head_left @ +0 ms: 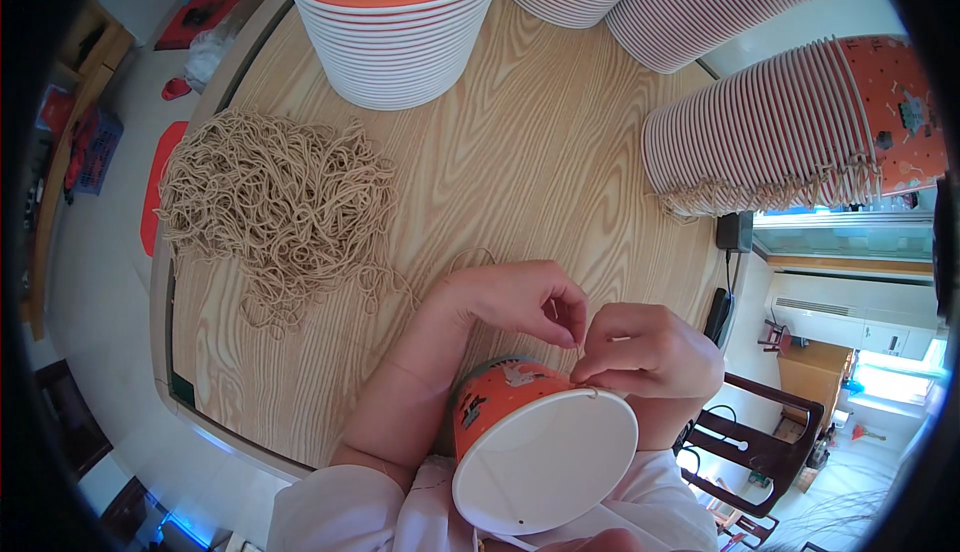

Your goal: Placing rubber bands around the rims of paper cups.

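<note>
two hands meet at the lower middle of the frame, over an orange paper bucket (pixel 520 422) with a white inside. the left hand (pixel 510 302) pinches a thin string (pixel 578 337) in a closed grip. the right hand (pixel 650 352) is closed on the bucket's rim. a pile of tan string (pixel 275 202) lies at the left of the bench (pixel 520 162), and stacks of buckets (pixel 395 27) stand along the top.

Both hands, left hand (pixel 510 302) and right hand (pixel 645 352), pinch string at an orange paper bucket's (pixel 530 442) rim

Pale floor (pixel 100 282) surrounds round wooden table (pixel 520 152).
</note>
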The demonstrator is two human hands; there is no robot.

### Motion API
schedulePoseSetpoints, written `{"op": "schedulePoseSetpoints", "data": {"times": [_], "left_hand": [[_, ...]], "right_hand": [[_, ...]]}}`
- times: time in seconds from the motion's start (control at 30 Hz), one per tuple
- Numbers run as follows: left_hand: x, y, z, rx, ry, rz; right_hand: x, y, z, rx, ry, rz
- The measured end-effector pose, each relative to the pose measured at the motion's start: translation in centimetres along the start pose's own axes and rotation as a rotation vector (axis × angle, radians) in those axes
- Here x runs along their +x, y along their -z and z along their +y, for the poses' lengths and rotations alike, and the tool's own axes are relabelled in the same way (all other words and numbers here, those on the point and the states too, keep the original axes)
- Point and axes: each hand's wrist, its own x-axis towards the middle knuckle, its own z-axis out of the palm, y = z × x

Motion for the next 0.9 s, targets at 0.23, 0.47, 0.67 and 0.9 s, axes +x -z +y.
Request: {"op": "schedulePoseSetpoints", "data": {"times": [0.23,0.47,0.67,0.9], "left_hand": [[0.2,0.1,0.5,0.021,0.018,-0.003],[-0.9,0.2,1.7,-0.165,-0.079,0.104],[-3.9,0.0,1.5,-0.398,-0.176,0.287],[-11.8,-4.5,2.3,-0.555,-0.439,0.460]], "right_hand": [[-0.3,0.0,-0.1,-0.065,-0.099,0.127],[-1.2,-0.3,-1.5,-0.106,-0.164,0.261],[-3.0,-0.6,-2.5,0.002,-0.310,0.386],[-6.4,-3.9,-6.8,-0.051,-0.332,0.530]]}}
